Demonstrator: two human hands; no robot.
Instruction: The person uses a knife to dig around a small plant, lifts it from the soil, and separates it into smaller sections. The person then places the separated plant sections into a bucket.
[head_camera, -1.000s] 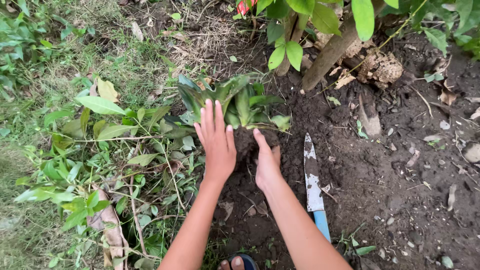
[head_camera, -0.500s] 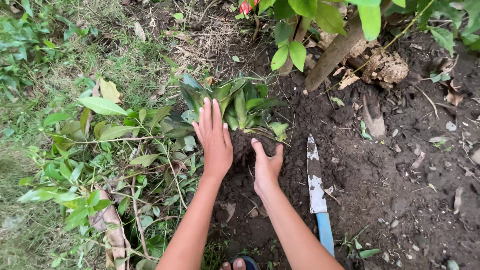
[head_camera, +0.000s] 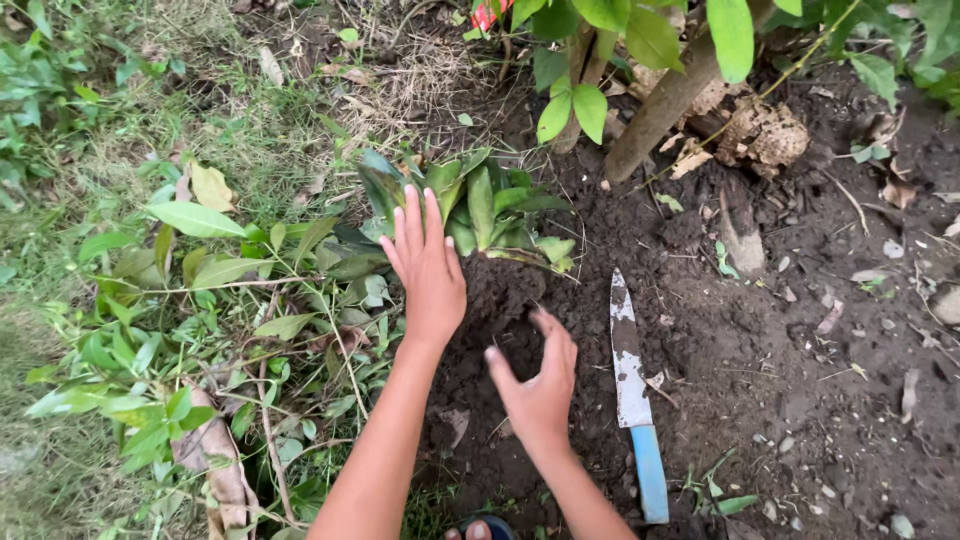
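Already the small leafy plant (head_camera: 480, 215) sits in dark soil (head_camera: 505, 290) — left hand (head_camera: 430, 275) flat beside it, fingers spread; right hand (head_camera: 540, 385) open, empty — loose soil unfirmed; knife (head_camera: 632, 380) nearby.

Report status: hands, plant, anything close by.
Left hand flat against soil mound, right hand open beside it. Small plant upright. Blue-handled knife lies right.
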